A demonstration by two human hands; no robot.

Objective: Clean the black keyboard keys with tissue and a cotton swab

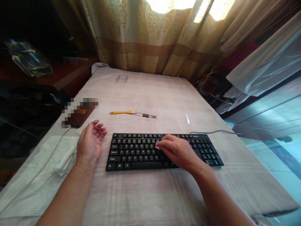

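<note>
A black keyboard lies on the cloth-covered table. Over its middle keys, my right hand pinches a small whitish-pink scrap between thumb and fingers. My left hand rests palm up to the left of the keyboard, fingers loosely curled and apart, holding nothing. Behind the keyboard are a yellow-handled tool and a small wire tool with a dark grip, their thin ends close together.
White cloth or tissue and a pale cable lie beside my left forearm. A dark red item, partly pixelated, sits at the left edge. The keyboard's cable runs off right. A patterned curtain hangs behind the table.
</note>
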